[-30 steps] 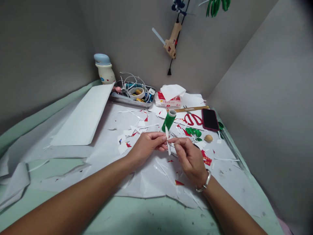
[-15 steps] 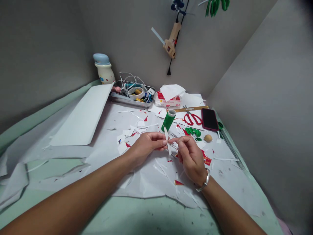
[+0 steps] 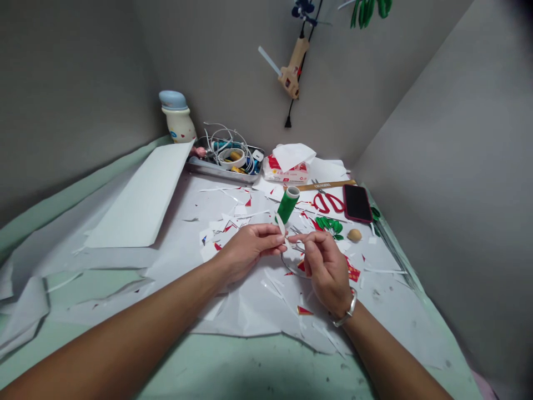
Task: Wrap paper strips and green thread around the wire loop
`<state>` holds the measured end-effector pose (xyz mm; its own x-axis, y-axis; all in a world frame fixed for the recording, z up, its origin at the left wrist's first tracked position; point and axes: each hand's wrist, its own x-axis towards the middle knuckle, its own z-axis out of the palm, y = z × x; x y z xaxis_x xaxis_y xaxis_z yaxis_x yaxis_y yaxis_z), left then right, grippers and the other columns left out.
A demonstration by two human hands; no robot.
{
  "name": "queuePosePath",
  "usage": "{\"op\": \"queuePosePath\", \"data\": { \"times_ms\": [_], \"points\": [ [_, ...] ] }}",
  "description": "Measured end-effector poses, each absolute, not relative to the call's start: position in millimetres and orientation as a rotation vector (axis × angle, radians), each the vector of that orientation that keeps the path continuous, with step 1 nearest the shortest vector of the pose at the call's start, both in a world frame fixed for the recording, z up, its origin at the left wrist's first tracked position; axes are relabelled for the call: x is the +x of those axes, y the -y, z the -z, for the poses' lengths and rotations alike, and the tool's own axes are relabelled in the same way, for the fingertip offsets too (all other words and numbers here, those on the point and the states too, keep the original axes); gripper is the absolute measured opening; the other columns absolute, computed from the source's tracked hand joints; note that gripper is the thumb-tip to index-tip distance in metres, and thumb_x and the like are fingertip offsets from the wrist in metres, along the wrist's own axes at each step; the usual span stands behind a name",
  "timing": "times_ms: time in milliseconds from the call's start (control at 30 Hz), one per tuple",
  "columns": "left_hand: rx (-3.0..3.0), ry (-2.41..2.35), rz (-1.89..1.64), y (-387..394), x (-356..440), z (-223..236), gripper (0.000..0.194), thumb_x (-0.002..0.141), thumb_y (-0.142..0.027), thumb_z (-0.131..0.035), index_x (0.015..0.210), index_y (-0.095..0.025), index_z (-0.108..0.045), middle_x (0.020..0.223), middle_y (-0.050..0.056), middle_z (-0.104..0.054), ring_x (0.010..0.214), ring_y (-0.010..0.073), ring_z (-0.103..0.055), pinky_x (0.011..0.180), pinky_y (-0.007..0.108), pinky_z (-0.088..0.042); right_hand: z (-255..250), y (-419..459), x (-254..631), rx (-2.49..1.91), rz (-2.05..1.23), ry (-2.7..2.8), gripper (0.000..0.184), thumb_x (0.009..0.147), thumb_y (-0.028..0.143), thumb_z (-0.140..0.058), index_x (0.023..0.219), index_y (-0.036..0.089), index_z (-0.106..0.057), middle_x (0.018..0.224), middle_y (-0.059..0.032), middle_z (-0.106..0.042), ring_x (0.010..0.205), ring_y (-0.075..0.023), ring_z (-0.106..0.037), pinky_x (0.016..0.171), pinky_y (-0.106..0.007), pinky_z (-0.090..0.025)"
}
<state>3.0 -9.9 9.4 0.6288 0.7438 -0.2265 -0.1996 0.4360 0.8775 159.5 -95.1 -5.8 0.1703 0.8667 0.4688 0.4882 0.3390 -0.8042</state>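
My left hand and my right hand meet over the white paper-covered table, fingers pinched together. Between the fingertips I hold a narrow white paper strip, its upper end sticking up. A thin curved wire loops down below my right hand's fingers. A green roll of tape lies just beyond the strip. A silver bracelet circles my right wrist.
Paper scraps in white and red litter the sheet. Red scissors, a ruler, a phone, green leaf pieces and a tissue pack lie behind. A metal tray of cables and a jar stand far left. A glue gun hangs on the wall.
The strip's lower end, which hung below my fingers, no longer shows; a curved wire loop now shows under my right hand. My right fingers have closed in toward the left.
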Motion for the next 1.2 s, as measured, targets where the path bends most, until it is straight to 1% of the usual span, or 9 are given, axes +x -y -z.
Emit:
{"op": "queuePosePath", "data": {
  "times_ms": [167,300,400,500,633,767,933,1067,1200],
  "points": [
    [0.941,-0.693,-0.634,10.5,3.6,-9.9,0.013,0.072,-0.019,-0.075,0.081,-0.013,-0.069,0.075,0.002,-0.066,0.063,0.0063,-0.057,0.068,0.021,-0.047,3.8,95.2,160.5,-1.337,-0.485,1.472,0.014,0.097,0.028,-0.042,0.101,0.023,-0.054,0.107,-0.0047,-0.066,0.070,-0.0130,-0.059,0.064,-0.029,-0.049],
    [0.961,-0.675,-0.647,10.8,3.4,-9.7,0.014,0.071,-0.018,-0.076,0.082,-0.013,-0.069,0.079,0.002,-0.066,0.066,0.0067,-0.058,0.069,0.021,-0.047,2.9,95.0,160.8,-1.343,-0.450,1.488,0.015,0.096,0.027,-0.042,0.103,0.022,-0.055,0.106,-0.0046,-0.066,0.077,-0.0150,-0.062,0.069,-0.031,-0.049],
    [0.963,-0.676,-0.657,10.6,3.1,-9.4,0.012,0.072,-0.019,-0.076,0.080,-0.014,-0.068,0.076,0.001,-0.064,0.065,0.0069,-0.057,0.068,0.021,-0.047,3.0,95.4,160.3,-1.339,-0.436,1.482,0.014,0.096,0.026,-0.043,0.102,0.023,-0.055,0.106,-0.0047,-0.067,0.083,-0.0167,-0.063,0.073,-0.033,-0.050],
    [0.943,-0.662,-0.670,10.1,2.5,-9.6,0.014,0.072,-0.021,-0.076,0.080,-0.013,-0.067,0.077,0.002,-0.063,0.069,0.0082,-0.060,0.068,0.021,-0.047,3.7,96.0,160.3,-1.325,-0.411,1.492,0.012,0.095,0.025,-0.044,0.101,0.023,-0.054,0.107,-0.0046,-0.067,0.087,-0.0173,-0.062,0.078,-0.034,-0.049],
    [0.903,-0.654,-0.674,9.2,2.1,-11.3,0.016,0.071,-0.020,-0.076,0.081,-0.013,-0.066,0.078,0.001,-0.063,0.070,0.0082,-0.060,0.069,0.021,-0.047,4.5,97.0,160.9,-1.316,-0.391,1.496,0.013,0.095,0.024,-0.043,0.101,0.023,-0.055,0.107,-0.0046,-0.067,0.085,-0.0163,-0.062,0.075,-0.032,-0.049],
    [0.883,-0.664,-0.708,8.5,2.2,-12.8,0.016,0.071,-0.019,-0.076,0.081,-0.012,-0.066,0.077,0.001,-0.063,0.071,0.0088,-0.061,0.068,0.020,-0.047,4.6,98.3,160.9,-1.307,-0.348,1.524,0.013,0.095,0.022,-0.043,0.101,0.023,-0.054,0.106,-0.0054,-0.067,0.094,-0.0180,-0.063,0.079,-0.033,-0.049],
    [0.858,-0.672,-0.725,8.1,2.6,-13.6,0.014,0.072,-0.016,-0.075,0.079,-0.012,-0.064,0.075,0.001,-0.062,0.069,0.0078,-0.061,0.066,0.017,-0.048,3.7,100.1,160.0,-1.291,-0.320,1.579,0.010,0.094,0.018,-0.043,0.095,0.023,-0.052,0.109,-0.0058,-0.067,0.093,-0.0172,-0.064,0.080,-0.033,-0.048],
    [0.840,-0.665,-0.762,5.7,2.5,-12.1,0.011,0.073,-0.013,-0.073,0.079,-0.011,-0.063,0.075,0.001,-0.062,0.068,0.0071,-0.061,0.064,0.016,-0.049,3.3,101.2,160.2,-1.287,-0.296,1.589,0.009,0.094,0.018,-0.043,0.093,0.023,-0.051,0.110,-0.0072,-0.067,0.100,-0.0190,-0.063,0.082,-0.035,-0.047],
    [0.813,-0.662,-0.810,2.0,2.1,-10.4,0.009,0.074,-0.010,-0.071,0.080,-0.011,-0.064,0.076,0.001,-0.061,0.068,0.0070,-0.061,0.064,0.016,-0.050,3.0,101.8,161.2,-1.297,-0.293,1.588,0.009,0.094,0.018,-0.042,0.092,0.023,-0.050,0.112,-0.0082,-0.066,0.102,-0.0200,-0.063,0.082,-0.036,-0.047]
  ]
}}
